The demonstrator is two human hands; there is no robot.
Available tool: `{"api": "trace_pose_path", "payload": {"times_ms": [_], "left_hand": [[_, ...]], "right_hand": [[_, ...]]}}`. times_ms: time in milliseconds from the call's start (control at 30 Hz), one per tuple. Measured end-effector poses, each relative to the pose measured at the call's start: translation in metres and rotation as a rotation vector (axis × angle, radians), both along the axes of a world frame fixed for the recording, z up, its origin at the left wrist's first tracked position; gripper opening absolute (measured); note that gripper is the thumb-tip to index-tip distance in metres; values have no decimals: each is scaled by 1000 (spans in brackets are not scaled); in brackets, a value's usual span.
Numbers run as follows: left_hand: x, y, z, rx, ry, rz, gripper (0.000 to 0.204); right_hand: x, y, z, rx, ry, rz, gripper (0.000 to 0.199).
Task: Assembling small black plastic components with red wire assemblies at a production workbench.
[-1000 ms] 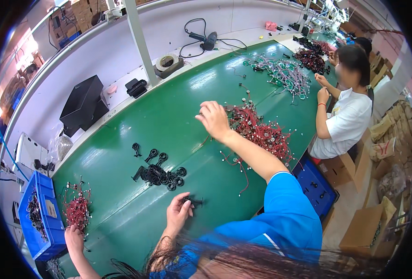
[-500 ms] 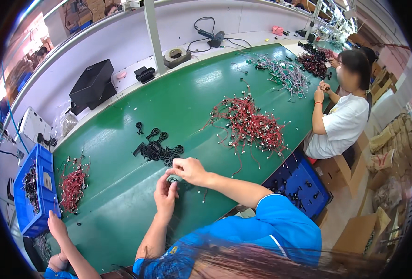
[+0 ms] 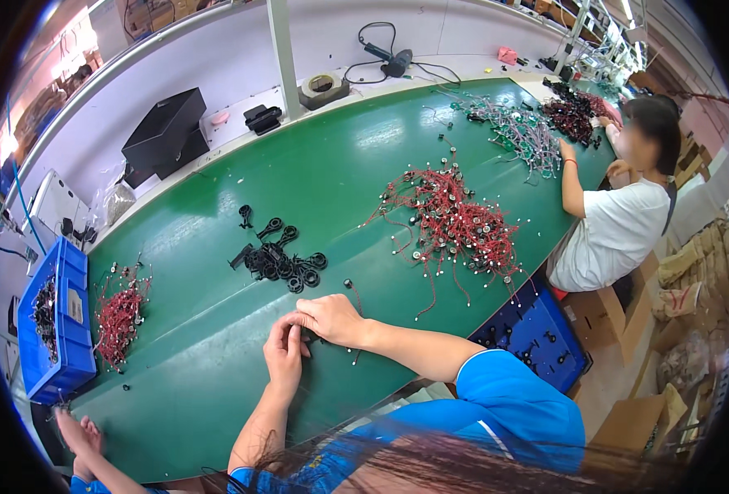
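Note:
My left hand (image 3: 284, 352) and my right hand (image 3: 336, 319) meet over the near part of the green table (image 3: 216, 346). The fingers of both are closed together, and whatever they hold is small and mostly hidden by them. Just beyond lies a pile of black ring-ended plastic parts (image 3: 275, 265). A thin wire with a small round dark end piece (image 3: 348, 283) passes beside my right hand. To the right spreads a heap of red wires with small round metal-faced parts (image 3: 463, 224).
At the left stand a blue bin (image 3: 74, 329) of dark parts and a smaller red wire heap (image 3: 120, 323). Another person's hand (image 3: 80, 432) is at lower left. A co-worker in white (image 3: 615, 226) sits at right, near grey-green wires (image 3: 517, 136) and a blue tray (image 3: 537, 329).
My hands have drawn closer together and shifted slightly down, covering a dark piece glimpsed earlier. The hand at lower left has moved down from the bin. The co-worker's hands have separated, reaching toward the wires.

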State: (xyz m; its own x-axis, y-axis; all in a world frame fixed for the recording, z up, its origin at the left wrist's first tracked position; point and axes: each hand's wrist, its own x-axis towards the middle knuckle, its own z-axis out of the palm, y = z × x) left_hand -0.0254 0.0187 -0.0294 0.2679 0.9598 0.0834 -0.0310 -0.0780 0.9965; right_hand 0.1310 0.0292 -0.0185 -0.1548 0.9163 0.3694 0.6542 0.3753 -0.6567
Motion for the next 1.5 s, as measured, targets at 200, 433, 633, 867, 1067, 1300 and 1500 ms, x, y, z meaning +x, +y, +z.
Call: {"api": "trace_pose_path", "payload": {"times_ms": [200, 433, 633, 867, 1067, 1300, 1500], "left_hand": [[-2, 3, 2, -67, -150, 53, 20], [-2, 7, 1, -11, -145, 42, 21], [1, 10, 7, -24, -222, 111, 21], [0, 20, -8, 5, -241, 106, 21], [-3, 17, -3, -51, -190, 103, 23], [-4, 14, 4, -38, -130, 81, 24], [-5, 15, 2, -36, -64, 74, 23]], "right_hand": [[-5, -2, -1, 52, 105, 60, 21], [0, -3, 6, 109, 66, 89, 17], [-1, -1, 14, -96, 215, 110, 15], [3, 1, 18, -286, 289, 135, 14], [-2, 2, 4, -292, 318, 140, 13], [2, 1, 2, -243, 162, 140, 17], [5, -1, 3, -255, 94, 71, 21]]}}
